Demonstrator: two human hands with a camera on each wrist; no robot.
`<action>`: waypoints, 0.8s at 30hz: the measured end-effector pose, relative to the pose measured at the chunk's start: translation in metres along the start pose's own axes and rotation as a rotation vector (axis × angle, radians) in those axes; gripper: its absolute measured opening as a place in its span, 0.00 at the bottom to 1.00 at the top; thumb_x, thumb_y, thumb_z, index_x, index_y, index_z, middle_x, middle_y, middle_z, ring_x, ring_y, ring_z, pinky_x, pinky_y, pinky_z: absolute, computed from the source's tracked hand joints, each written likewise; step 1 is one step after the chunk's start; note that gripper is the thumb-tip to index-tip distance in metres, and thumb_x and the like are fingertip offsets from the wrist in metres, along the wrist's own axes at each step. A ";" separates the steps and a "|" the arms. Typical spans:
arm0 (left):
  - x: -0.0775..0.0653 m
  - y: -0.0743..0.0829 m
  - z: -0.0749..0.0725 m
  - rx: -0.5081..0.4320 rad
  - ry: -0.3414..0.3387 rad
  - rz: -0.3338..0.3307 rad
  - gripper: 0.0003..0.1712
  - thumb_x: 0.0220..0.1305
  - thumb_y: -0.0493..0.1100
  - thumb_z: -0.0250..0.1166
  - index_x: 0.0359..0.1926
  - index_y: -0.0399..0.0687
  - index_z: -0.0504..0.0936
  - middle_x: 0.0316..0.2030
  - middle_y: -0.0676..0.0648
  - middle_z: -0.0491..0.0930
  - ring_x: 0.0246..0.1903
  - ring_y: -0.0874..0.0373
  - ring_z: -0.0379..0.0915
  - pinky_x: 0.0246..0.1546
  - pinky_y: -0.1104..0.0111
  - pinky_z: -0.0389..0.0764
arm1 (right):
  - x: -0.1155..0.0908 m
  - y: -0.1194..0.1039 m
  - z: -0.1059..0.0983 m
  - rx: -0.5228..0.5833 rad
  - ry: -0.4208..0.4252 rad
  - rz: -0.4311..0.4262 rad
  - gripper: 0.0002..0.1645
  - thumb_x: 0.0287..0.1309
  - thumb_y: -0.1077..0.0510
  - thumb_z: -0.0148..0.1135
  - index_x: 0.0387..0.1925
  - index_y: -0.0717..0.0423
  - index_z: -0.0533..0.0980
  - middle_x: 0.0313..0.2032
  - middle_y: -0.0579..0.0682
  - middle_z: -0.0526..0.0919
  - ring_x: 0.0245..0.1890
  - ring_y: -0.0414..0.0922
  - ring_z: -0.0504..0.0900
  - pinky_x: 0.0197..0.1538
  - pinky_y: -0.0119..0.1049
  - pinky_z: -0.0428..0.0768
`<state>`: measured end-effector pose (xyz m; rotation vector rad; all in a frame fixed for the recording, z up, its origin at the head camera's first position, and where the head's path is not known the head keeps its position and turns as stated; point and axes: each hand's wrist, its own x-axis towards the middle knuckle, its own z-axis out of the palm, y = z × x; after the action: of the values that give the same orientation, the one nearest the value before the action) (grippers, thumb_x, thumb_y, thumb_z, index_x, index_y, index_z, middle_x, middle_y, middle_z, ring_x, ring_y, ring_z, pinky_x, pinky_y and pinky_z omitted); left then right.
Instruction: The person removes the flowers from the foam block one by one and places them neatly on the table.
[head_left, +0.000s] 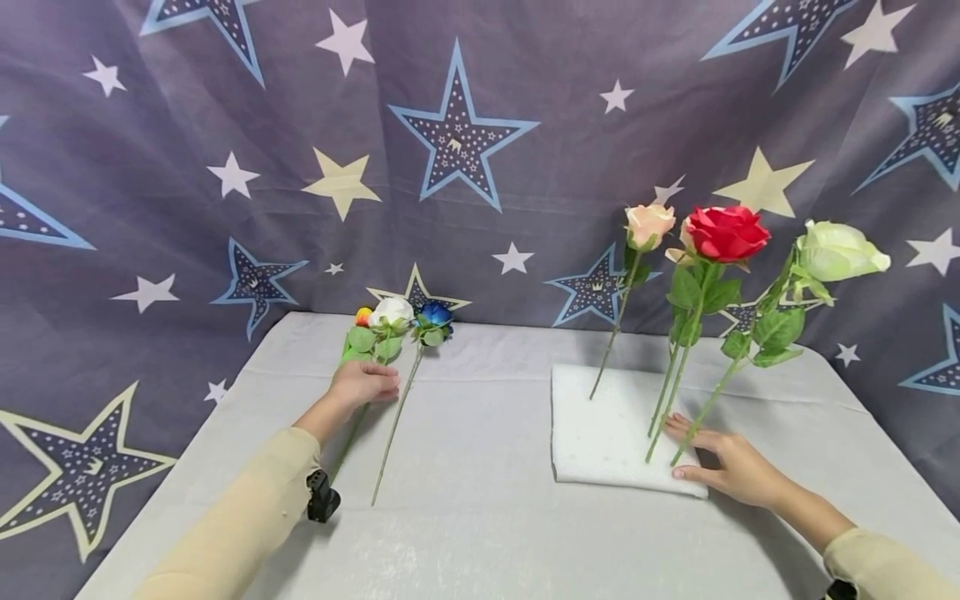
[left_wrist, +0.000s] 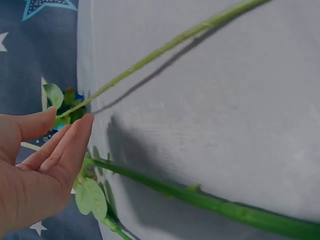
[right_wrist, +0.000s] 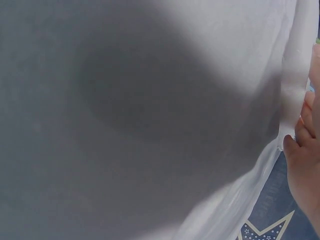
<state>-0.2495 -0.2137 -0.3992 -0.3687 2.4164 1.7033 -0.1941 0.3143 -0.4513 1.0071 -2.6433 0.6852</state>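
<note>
Just right of the nearer, relaxed left hand [head_left: 363, 385], a blue flower [head_left: 434, 316] stretched away, bloom farthest; the right hand [head_left: 738, 468] was uncurled.

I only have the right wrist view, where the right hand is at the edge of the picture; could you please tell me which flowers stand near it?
Observer: A red rose, a pale green-white rose and peach blooms stand upright or leaning in the white pad by the right hand.
Operator: Thank you; is the left hand gripping anything?
Observer: It seems not: in the left wrist view, the left hand shows its thumb and fingertips apart.
Operator: And which flowers are near that one, please?
Observer: A white rose, a blue flower and a small orange-and-yellow bloom.
</note>
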 end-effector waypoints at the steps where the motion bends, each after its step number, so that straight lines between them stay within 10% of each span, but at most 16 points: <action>1: 0.000 0.001 0.000 0.003 0.002 0.003 0.20 0.58 0.33 0.60 0.51 0.26 0.73 0.44 0.34 0.79 0.37 0.53 0.81 0.47 0.62 0.80 | 0.000 0.000 0.000 0.000 0.000 0.000 0.35 0.41 0.49 0.70 0.54 0.54 0.74 0.55 0.58 0.74 0.60 0.28 0.60 0.60 0.09 0.51; 12: 0.004 0.023 0.011 -0.011 -0.023 0.007 0.21 0.59 0.38 0.61 0.52 0.33 0.75 0.47 0.37 0.79 0.37 0.58 0.80 0.47 0.66 0.80 | -0.001 0.000 0.001 -0.003 0.006 -0.005 0.35 0.41 0.49 0.71 0.54 0.53 0.74 0.55 0.59 0.74 0.60 0.28 0.60 0.60 0.09 0.52; 24: 0.005 0.051 0.061 -0.042 -0.124 0.235 0.20 0.59 0.37 0.61 0.52 0.33 0.75 0.50 0.35 0.76 0.49 0.47 0.75 0.50 0.65 0.79 | 0.000 0.001 0.000 -0.012 0.002 0.001 0.35 0.41 0.48 0.71 0.54 0.54 0.74 0.55 0.58 0.74 0.60 0.27 0.59 0.60 0.10 0.51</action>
<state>-0.2693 -0.1409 -0.3751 0.0183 2.4159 1.8121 -0.1943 0.3146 -0.4518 1.0008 -2.6430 0.6699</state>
